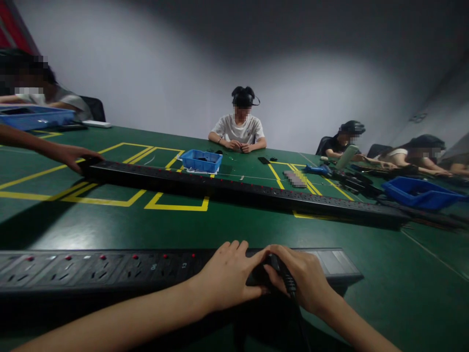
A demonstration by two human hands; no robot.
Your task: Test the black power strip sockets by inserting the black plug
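Observation:
A long black power strip (98,269) with rows of sockets and small red lights lies across the near edge of the green table. My left hand (230,271) is wrapped over it, fingers on the far side and thumb towards the near side. Just right of that, my right hand (300,274) grips a black power plug, mostly hidden by the fingers, against the strip's top. From the plug, a black cable (290,283) with a ribbed sleeve hangs down towards me. Whether the plug's pins are inside a socket cannot be seen.
A second black power strip (234,188) lies diagonally beyond; a co-worker's hand (75,155) touches its left end. Farther back are a small blue bin (201,168), a larger blue tray (421,200) at right and yellow tape lines (176,208). Several people sit around the table.

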